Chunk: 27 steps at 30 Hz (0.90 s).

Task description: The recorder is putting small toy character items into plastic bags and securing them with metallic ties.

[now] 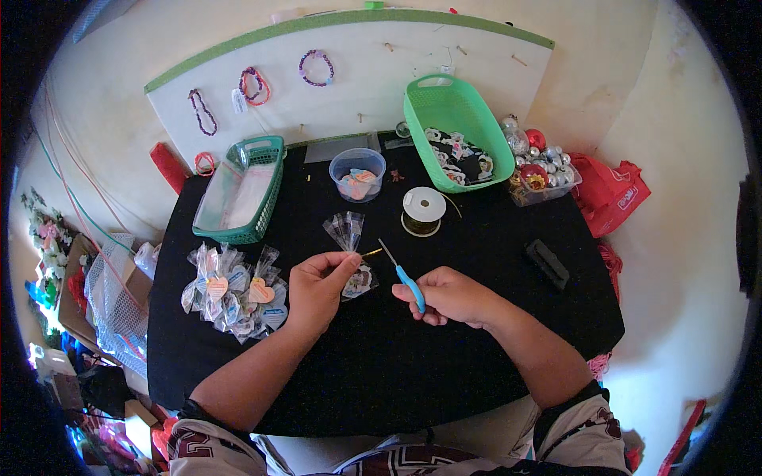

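Note:
My left hand (pixel 321 285) pinches the gathered neck of a clear plastic bag (pixel 345 231), its top fanned out above my fingers. A flat printed piece (pixel 358 281) shows inside the lower part of the bag. From my fingertips a short end of gold tie (pixel 372 253) sticks out to the right. My right hand (pixel 449 294) holds light-blue-handled scissors (pixel 409 285), their blades pointing up and left, a little apart from the gold end. To the left of my left hand lies a pile of filled clear bags (pixel 235 291) with heart-shaped tags.
Behind the hands stand a spool of gold ribbon (pixel 424 207), a plastic tub of tags (pixel 357 172) and a green basket of printed pieces (pixel 458 134). A teal basket (pixel 238 189) holds clear bags. Ornaments (pixel 542 163) and a black block (pixel 546 263) are at the right.

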Available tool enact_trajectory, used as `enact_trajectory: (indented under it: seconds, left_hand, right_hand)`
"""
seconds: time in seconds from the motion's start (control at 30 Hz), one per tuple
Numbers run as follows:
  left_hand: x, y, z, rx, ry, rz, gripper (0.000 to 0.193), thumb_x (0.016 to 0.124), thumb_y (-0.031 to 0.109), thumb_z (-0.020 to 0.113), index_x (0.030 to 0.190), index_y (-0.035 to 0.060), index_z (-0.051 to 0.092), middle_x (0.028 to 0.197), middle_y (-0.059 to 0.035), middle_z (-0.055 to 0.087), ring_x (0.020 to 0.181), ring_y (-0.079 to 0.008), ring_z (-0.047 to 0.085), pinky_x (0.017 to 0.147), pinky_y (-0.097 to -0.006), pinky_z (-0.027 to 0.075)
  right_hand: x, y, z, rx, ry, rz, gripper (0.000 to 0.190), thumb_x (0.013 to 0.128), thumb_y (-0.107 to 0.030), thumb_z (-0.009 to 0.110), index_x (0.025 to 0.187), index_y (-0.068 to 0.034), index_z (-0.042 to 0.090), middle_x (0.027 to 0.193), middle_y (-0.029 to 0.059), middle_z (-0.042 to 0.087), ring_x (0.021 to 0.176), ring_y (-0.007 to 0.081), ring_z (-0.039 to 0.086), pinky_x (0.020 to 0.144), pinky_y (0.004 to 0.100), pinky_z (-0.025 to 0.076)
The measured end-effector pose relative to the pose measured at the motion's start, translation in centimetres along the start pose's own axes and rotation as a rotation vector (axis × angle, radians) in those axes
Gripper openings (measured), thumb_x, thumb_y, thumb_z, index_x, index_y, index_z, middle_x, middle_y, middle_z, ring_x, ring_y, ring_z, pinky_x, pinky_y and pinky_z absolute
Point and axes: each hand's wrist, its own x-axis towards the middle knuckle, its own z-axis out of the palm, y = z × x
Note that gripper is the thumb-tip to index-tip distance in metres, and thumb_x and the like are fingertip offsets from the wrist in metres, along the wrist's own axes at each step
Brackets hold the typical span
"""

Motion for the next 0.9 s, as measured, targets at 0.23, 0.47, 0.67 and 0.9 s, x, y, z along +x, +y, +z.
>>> enact_trajectory:
  seconds: [0.23,0.47,0.67,0.9]
  left_hand:
    - [0.1,-0.4,-0.1,-0.038,-0.026,-0.007,0.016,0.089,0.011,0.070,0.096,-0.0033,0.070,0.085,-0.0034,0.068,0.074,-0.0045,0.059,0.067,-0.0175,0.046]
    - [0.1,-0.3,-0.1,-0.088,-0.073,0.004,0.015,0.089,0.010,0.070,0.096,-0.0034,0.070,0.087,-0.0033,0.069,0.075,-0.0047,0.060,0.067,-0.0178,0.047]
    - [-0.3,-0.2,-0.1,-0.020,-0.152,0.044,0.011,0.089,0.008,0.069,0.097,-0.0006,0.071,0.090,-0.0034,0.069,0.079,-0.0050,0.060,0.069,-0.0187,0.048]
    - [-1.0,0.3,0.4,0.315,-0.215,0.426,0.012,0.083,0.005,0.072,0.095,0.0021,0.072,0.092,-0.0073,0.071,0.085,-0.0132,0.066,0.074,-0.0251,0.051]
  right_hand:
    - [0.2,1.1,-1.7,-0.751,0.619,-0.687,0.043,0.072,-0.042,0.083,0.065,-0.003,0.065,0.063,0.0032,0.058,0.051,0.0116,0.053,0.049,0.0245,0.039]
    - [-1.2,0.0,-3.8,-0.655,0.608,-0.235,0.033,0.063,-0.028,0.085,0.068,-0.001,0.066,0.065,0.0112,0.064,0.057,0.0215,0.062,0.054,0.0337,0.049]
    - [-1.4,0.1,-4.4,-0.670,0.462,-0.229,0.023,0.067,-0.018,0.081,0.072,0.000,0.068,0.069,0.0116,0.068,0.060,0.0209,0.066,0.058,0.0316,0.051]
    - [-0.3,0.1,-4.0,-0.463,0.523,-0.316,0.033,0.083,-0.032,0.073,0.080,0.000,0.070,0.071,0.0099,0.069,0.057,0.0133,0.064,0.051,0.0280,0.050]
